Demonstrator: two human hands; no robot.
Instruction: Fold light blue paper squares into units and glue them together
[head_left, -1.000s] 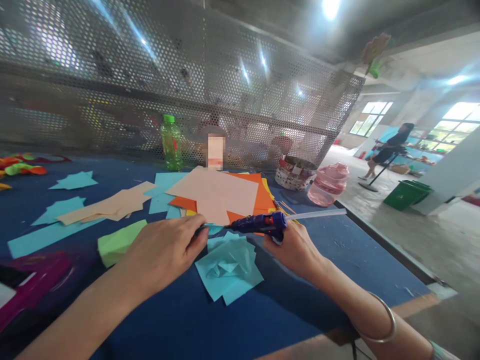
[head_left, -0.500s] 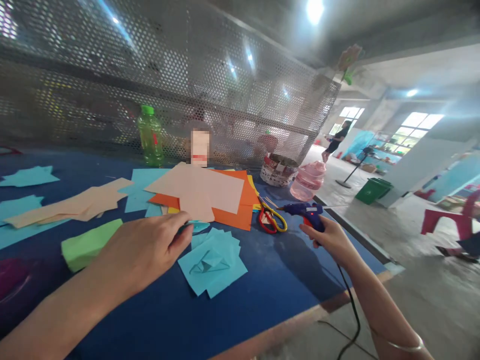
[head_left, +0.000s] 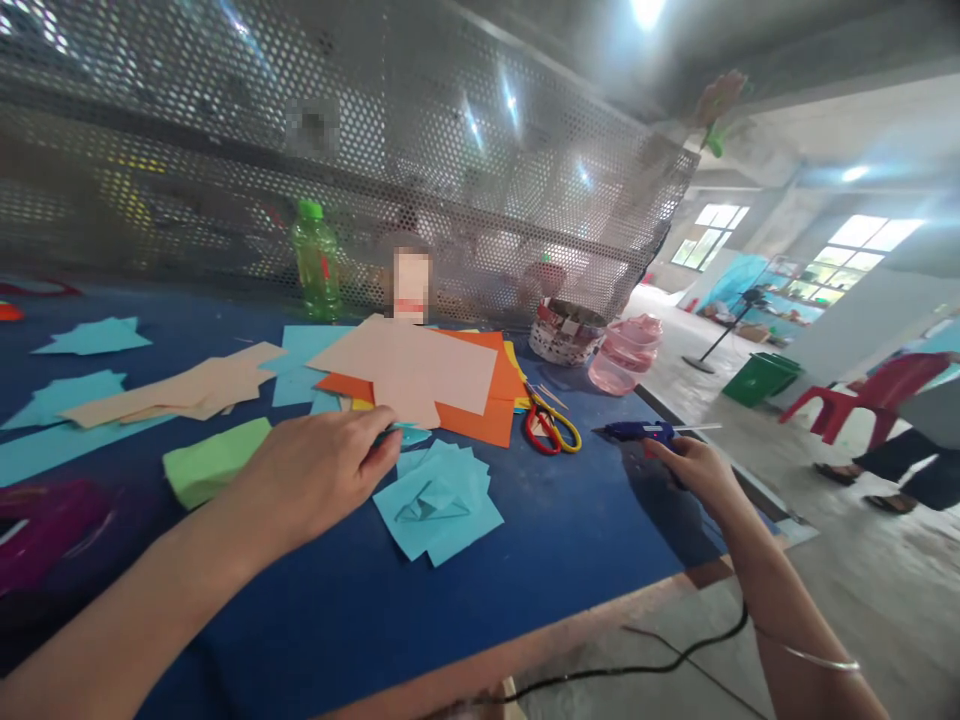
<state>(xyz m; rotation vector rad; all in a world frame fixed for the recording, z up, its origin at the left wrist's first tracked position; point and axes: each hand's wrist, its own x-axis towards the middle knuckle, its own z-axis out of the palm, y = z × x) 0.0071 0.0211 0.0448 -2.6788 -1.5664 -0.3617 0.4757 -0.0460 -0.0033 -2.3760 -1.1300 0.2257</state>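
Observation:
My left hand pinches a small folded piece of blue paper between thumb and fingers, above the table. Just right of and below it lies a stack of blue paper squares with a small folded blue piece on top. My right hand is closed around a dark blue glue gun, its nozzle pointing left and a white glue stick jutting out of its back. Scissors with red and yellow handles lie left of the nozzle. Pale pink sheets and orange sheets lie beyond my left hand.
A green bottle, a woven basket and a pink bottle stand along the perforated metal screen. Green paper lies under my left forearm. A black cord hangs past the table's front edge. A person is at far right.
My right hand has drawn the glue gun rightward, away from the scissors, and levelled it. The left hand keeps its pinch on the blue paper. The view has shifted slightly.

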